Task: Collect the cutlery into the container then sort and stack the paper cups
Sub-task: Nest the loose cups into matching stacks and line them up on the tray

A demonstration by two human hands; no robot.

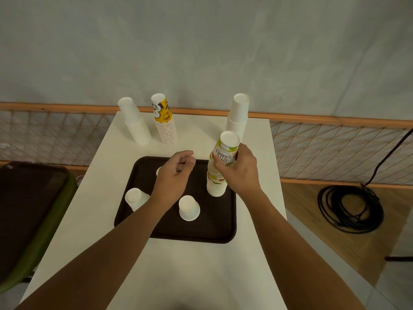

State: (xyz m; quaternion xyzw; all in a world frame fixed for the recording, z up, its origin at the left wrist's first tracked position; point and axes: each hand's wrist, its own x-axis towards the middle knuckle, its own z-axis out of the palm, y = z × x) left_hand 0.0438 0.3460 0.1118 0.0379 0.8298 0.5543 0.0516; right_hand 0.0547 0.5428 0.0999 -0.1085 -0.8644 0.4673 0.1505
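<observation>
A dark brown tray [214,229] lies on the white table. On its right side stands a tall stack of upside-down cups printed with "Hello Summer" [220,166]; my right hand [239,171] grips it near the top. My left hand [175,177] hovers over the tray's far middle, fingers loosely curled and holding nothing. It partly hides a small white cup [158,171]. Two single white cups stand upside down on the tray, one at the left [135,199], one in the middle [188,208]. No cutlery or container is visible.
At the table's far edge stand three stacks: plain white [134,121], yellow printed [164,121] and plain white on the right [238,115]. A dark tray on a green chair [33,211] sits left. A coiled black cable [350,209] lies on the floor right.
</observation>
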